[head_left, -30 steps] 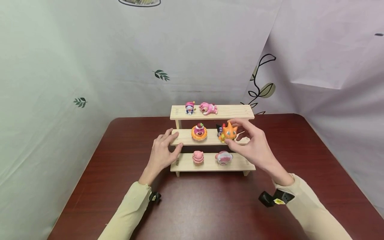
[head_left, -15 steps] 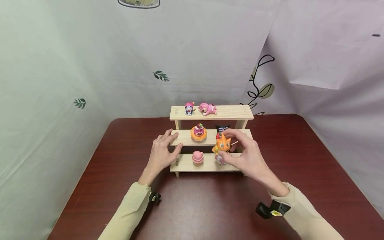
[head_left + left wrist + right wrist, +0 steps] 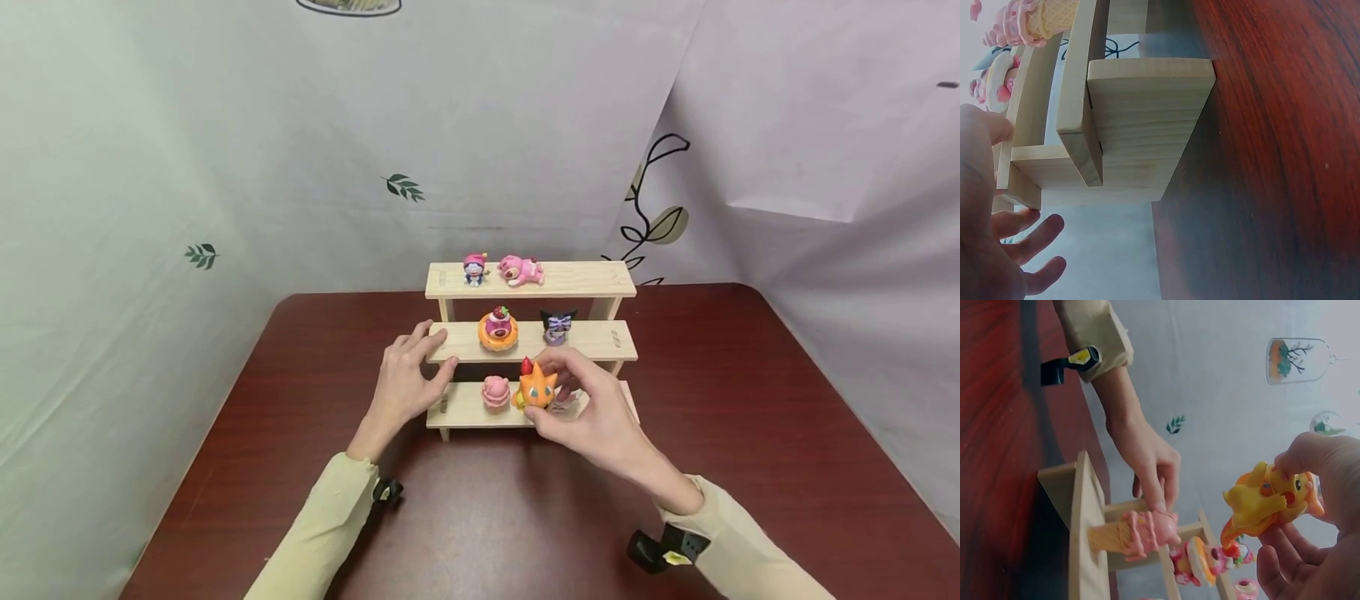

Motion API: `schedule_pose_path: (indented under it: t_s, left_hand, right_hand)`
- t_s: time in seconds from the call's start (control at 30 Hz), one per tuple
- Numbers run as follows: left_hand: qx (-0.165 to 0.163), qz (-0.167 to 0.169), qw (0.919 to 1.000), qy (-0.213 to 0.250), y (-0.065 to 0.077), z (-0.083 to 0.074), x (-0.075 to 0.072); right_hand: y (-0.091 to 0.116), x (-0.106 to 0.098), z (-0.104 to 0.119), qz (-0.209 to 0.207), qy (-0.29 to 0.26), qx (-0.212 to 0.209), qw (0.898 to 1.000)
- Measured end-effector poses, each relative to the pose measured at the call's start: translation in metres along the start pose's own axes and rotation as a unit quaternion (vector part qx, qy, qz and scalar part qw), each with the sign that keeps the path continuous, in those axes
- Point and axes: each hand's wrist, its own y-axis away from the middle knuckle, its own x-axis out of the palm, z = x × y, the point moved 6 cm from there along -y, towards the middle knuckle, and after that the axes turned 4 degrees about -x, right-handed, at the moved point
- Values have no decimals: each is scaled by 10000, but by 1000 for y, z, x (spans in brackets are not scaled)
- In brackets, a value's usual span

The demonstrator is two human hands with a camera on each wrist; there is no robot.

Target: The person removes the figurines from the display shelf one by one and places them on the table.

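My right hand [image 3: 592,408] pinches a toy figurine [image 3: 537,388] between thumb and fingers. It has an orange spiky head, and in the right wrist view its yellow body [image 3: 1254,499] and orange tail show. The hand is above the bottom tier of a three-tier wooden display shelf [image 3: 585,279], partly covering a pink-and-white figurine [image 3: 564,403] there. To its left stands a pink ice-cream-cone figurine [image 3: 495,392]. My left hand [image 3: 405,375] holds the left end of the middle tier, thumb at the front; in the left wrist view its other fingers extend past the board [image 3: 1025,184].
On the middle tier stand a pink bear figurine in an orange ring [image 3: 498,330] and a black-and-purple figurine [image 3: 557,327]. A pink-hatted blue figurine [image 3: 474,271] and a lying pink bear [image 3: 521,271] occupy the top tier. The dark red table [image 3: 480,517] meets a printed cloth backdrop [image 3: 300,167].
My right hand has carried the orange-and-yellow figurine down and left, from before the middle tier to the bottom tier, uncovering the black-and-purple figurine. The left hand stays put.
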Motion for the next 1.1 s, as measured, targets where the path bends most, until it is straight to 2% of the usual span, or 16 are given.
schedule_pose_path:
  t_s: [0.43,0.8,1.1]
  left_hand:
    - [80,-103,9999,20,-1,2,0]
    - [-7,-10,10000,-27,-2,3,0]
    - [19,-5,10000,13,0,1,0]
  right_hand:
    - [11,21,6,218,-221,-95,9995]
    - [26,43,8,330,-508,-281,9978]
    - [39,61,7,504,-554,-177,9970]
